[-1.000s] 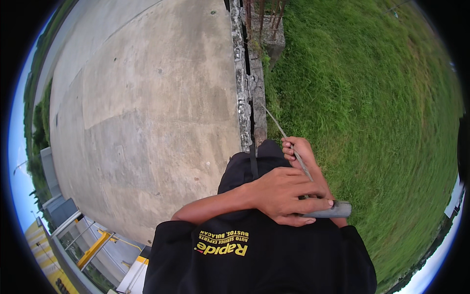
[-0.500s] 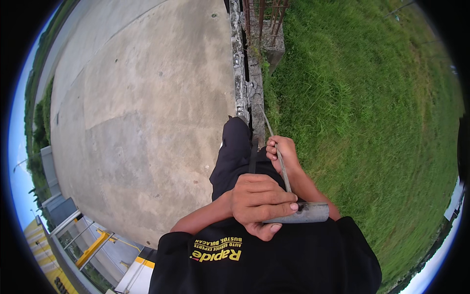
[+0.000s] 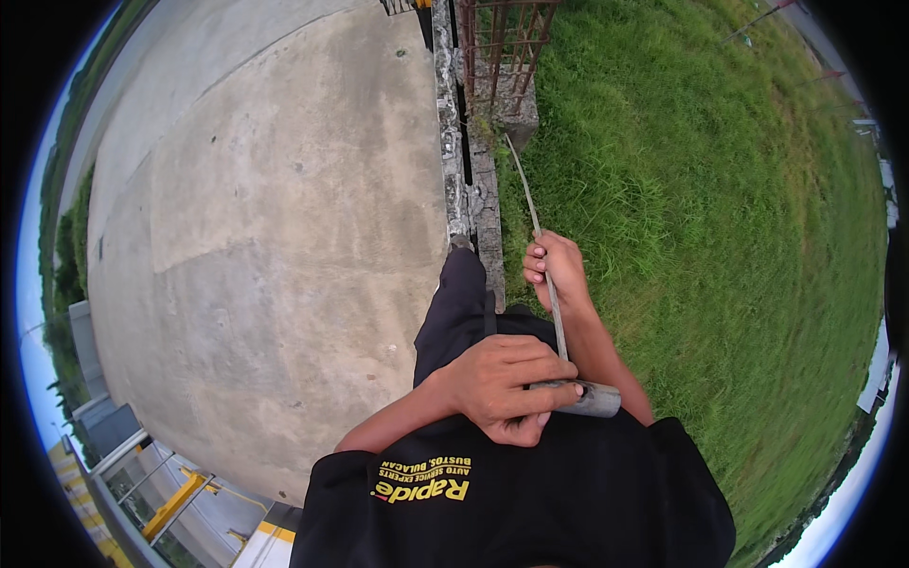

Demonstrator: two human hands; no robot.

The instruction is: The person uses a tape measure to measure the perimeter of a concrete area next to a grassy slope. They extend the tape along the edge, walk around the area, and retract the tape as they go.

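A person in a black shirt (image 3: pixel 511 502) and dark trousers (image 3: pixel 453 301) holds a thin, grayish rod (image 3: pixel 559 322) outdoors, between a broad concrete pavement (image 3: pixel 275 218) and a field of green grass (image 3: pixel 682 227). The left hand (image 3: pixel 507 386) reaches across the front of the body and is closed around a gray cylinder (image 3: pixel 600 399) at the rod's near end, its fingers lying over the top and the cylinder's right end sticking out past them. The right hand (image 3: pixel 559 267), farther forward, curls around the rod partway along, the thumb side hard to make out.

The rod runs from the cylinder up through the right hand, bending slightly to the left, and its thin far tip appears near a rough concrete block (image 3: pixel 519 112); whether the two touch cannot be told. Rusty reinforcing bars (image 3: pixel 507 36) rise above the block. Beside the grass, a cracked concrete ledge (image 3: pixel 488 213) runs alongside a broken pavement edge (image 3: pixel 451 142), a dark gap between them, with one shoe (image 3: pixel 460 242) by that edge. At lower left, a yellow beam (image 3: pixel 178 506) stands beyond the pavement.
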